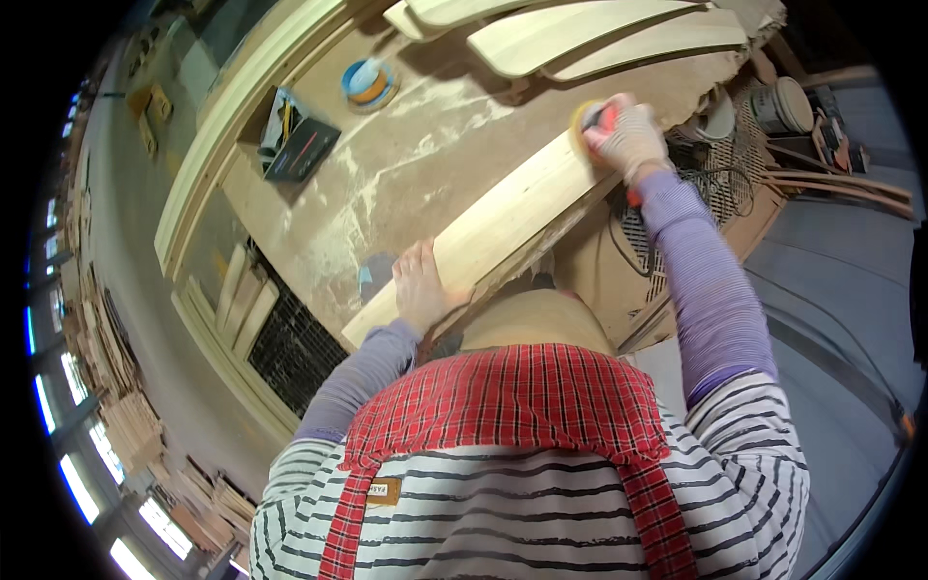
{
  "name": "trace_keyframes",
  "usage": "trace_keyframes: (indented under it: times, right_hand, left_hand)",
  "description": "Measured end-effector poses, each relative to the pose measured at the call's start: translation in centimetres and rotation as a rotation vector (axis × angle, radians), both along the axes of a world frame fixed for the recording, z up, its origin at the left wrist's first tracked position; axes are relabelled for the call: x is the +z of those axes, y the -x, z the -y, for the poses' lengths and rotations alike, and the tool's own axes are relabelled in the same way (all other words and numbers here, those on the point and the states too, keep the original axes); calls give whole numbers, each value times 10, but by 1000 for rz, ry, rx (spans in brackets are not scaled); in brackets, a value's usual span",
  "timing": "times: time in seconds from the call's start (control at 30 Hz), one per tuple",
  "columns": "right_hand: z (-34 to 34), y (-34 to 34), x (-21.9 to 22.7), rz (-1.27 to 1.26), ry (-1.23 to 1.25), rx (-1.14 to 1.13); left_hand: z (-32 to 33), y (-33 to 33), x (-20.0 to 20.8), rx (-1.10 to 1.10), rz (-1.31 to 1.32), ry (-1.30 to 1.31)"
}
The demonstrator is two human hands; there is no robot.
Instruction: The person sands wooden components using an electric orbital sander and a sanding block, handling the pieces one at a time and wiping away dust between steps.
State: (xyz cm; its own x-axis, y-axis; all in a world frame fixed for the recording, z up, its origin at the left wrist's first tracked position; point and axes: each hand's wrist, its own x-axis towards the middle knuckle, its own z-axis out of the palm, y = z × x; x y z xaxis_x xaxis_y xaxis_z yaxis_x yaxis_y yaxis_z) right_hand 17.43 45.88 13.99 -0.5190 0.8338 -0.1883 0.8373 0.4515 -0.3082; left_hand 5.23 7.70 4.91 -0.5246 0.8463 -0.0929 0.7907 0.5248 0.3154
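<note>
A long pale wooden board [522,198] lies slantwise along the near edge of the workbench. My left hand [420,285], bare, holds it near its lower left end, with the fingers across the top and the thumb at the near edge. At the board's far right end my right hand [628,140], in a light glove, is closed around a red and black power sander [600,128]. The sander's yellow round pad [583,130] rests at the board's end; the hand covers much of the tool's body.
Several curved pale wooden panels [599,39] lie at the bench's far side. On the dusty workbench [387,164] stand a dark open box [300,147] and a blue and orange tape roll [367,85]. White buckets [781,104] and a dark cable [730,184] are at the right.
</note>
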Motion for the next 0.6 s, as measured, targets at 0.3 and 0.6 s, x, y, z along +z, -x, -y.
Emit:
trace_keyframes:
  times: [0.3, 0.6]
  right_hand:
    - [181, 49, 10, -16, 301, 744]
    - [10, 10, -14, -58, 51, 146]
  left_hand:
    - [36, 12, 5, 35, -14, -4]
    - [221, 18, -1, 613, 243, 7]
